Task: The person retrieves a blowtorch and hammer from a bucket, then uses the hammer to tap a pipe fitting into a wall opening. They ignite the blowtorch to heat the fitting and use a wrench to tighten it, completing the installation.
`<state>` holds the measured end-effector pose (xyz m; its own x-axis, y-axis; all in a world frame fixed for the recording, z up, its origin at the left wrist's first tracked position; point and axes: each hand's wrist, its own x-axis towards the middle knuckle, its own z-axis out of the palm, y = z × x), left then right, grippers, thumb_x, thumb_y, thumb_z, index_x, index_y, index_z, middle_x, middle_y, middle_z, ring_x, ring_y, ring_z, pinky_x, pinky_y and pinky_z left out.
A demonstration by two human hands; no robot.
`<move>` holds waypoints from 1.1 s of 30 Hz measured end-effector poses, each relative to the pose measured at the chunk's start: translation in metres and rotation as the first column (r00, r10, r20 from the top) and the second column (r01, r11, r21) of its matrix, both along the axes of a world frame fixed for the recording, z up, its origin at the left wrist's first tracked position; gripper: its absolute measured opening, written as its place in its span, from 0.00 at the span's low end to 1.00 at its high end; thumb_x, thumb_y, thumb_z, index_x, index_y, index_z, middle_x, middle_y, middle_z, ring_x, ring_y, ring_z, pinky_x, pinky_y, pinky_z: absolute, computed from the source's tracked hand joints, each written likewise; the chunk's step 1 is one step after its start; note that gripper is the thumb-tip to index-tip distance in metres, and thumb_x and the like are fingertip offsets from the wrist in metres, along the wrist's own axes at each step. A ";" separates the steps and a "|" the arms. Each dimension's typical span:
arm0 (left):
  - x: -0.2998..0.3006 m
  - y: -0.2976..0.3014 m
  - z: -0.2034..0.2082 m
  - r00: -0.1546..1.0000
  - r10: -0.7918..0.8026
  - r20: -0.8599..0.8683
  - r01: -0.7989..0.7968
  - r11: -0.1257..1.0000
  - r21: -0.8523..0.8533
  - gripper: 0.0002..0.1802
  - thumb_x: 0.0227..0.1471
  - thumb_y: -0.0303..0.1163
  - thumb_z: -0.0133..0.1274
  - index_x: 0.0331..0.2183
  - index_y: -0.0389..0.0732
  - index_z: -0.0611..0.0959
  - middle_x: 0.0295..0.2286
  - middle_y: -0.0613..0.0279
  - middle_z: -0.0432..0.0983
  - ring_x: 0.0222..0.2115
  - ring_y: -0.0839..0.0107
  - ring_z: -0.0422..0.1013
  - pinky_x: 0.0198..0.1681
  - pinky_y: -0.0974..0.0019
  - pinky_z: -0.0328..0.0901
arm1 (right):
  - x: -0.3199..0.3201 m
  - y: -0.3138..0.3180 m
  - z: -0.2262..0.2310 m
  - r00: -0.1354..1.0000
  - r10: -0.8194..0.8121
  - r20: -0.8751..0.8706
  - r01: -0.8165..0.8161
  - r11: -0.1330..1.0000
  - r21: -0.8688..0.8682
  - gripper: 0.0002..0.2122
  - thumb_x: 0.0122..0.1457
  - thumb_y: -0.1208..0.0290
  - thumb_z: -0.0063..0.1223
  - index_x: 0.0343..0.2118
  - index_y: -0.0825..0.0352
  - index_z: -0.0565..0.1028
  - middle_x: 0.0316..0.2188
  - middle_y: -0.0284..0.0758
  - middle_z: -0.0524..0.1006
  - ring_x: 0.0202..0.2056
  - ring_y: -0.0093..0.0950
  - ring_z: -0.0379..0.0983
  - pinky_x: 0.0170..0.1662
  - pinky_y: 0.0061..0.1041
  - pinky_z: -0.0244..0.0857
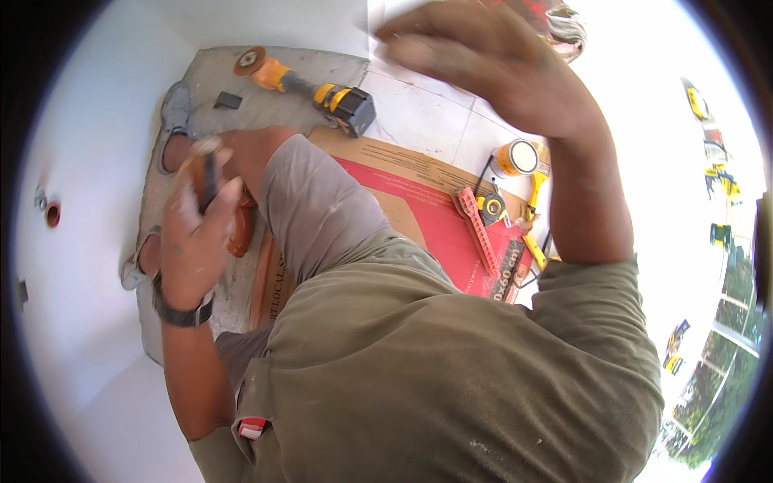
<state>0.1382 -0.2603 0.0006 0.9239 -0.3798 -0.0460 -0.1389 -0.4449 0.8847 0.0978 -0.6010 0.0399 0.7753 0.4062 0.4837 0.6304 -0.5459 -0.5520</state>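
Observation:
My left hand (192, 245), with a black band on its wrist, is closed around a dark-handled tool (208, 173) with a rounded metal end, held upright over my bent left knee (322, 201). Something orange-brown (241, 229) shows just behind that hand; what it is cannot be told. My right hand (483, 60) is raised high at the top of the view, blurred, with its fingers stretched out and nothing in it. An olive shirt and grey shorts fill the lower middle.
An orange and yellow angle grinder (310, 87) lies on a grey mortar bed (209, 80) beside white tiles. A flat cardboard box with a red panel (419, 201) carries a red notched tool (477, 227), a tape measure (491, 208), yellow tools and an orange can (516, 158). A white wall curves on the left.

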 end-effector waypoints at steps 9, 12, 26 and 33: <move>0.030 0.116 -0.034 0.990 0.109 -0.087 -0.088 0.974 0.210 0.26 0.63 0.39 0.47 0.59 0.39 0.68 0.29 0.70 0.66 0.24 0.81 0.59 0.27 0.75 0.58 | -0.220 -0.234 -0.182 -0.349 -0.907 -0.236 0.453 0.057 -0.890 0.14 0.57 0.64 0.51 0.36 0.71 0.81 0.38 0.47 0.81 0.44 0.40 0.79 0.51 0.36 0.70; 0.034 0.131 -0.035 0.990 0.126 -0.059 -0.112 0.973 0.200 0.25 0.63 0.36 0.46 0.58 0.38 0.68 0.32 0.70 0.66 0.27 0.81 0.60 0.31 0.74 0.60 | -0.259 -0.272 -0.247 -0.470 -0.684 -0.558 0.626 0.187 -0.757 0.17 0.56 0.62 0.55 0.38 0.74 0.79 0.42 0.52 0.79 0.49 0.43 0.76 0.53 0.39 0.69; 0.005 0.183 -0.021 0.933 0.128 0.337 -0.237 0.922 0.305 0.20 0.54 0.30 0.56 0.48 0.33 0.73 0.41 0.47 0.71 0.42 0.55 0.69 0.48 0.58 0.64 | -0.250 -0.355 -0.424 -0.169 -0.969 -0.181 0.611 0.041 -0.791 0.23 0.51 0.66 0.47 0.49 0.73 0.72 0.48 0.54 0.76 0.52 0.51 0.72 0.57 0.42 0.66; 0.021 0.206 0.021 0.801 0.363 0.476 -0.514 0.825 0.236 0.15 0.53 0.26 0.57 0.45 0.38 0.79 0.32 0.54 0.80 0.33 0.68 0.75 0.41 0.66 0.68 | -0.198 -0.356 -0.332 -0.112 -0.698 -0.708 0.943 0.150 -0.298 0.12 0.62 0.65 0.51 0.23 0.63 0.69 0.11 0.26 0.60 0.08 0.23 0.53 0.10 0.27 0.46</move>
